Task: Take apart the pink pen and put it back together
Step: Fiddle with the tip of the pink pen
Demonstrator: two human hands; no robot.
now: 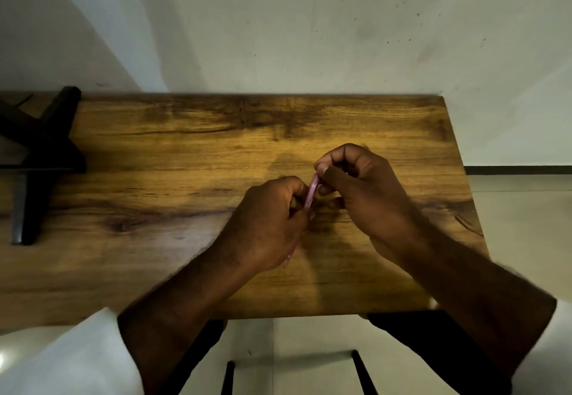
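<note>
Pink pen (pixel 312 192) sits upright and slightly tilted between both hands, above the middle of the wooden table (pixel 173 153). The left hand (pixel 269 221) is wrapped around its lower part, fingers closed on it, and a thin pink bit shows below the palm. The right hand (pixel 362 187) pinches the top end between thumb and forefinger. Both hands are close together, nearly touching. White sleeves (pixel 71 360) cover the upper forearms. A dark stand (pixel 40 159) rests at the table's left end.
</note>
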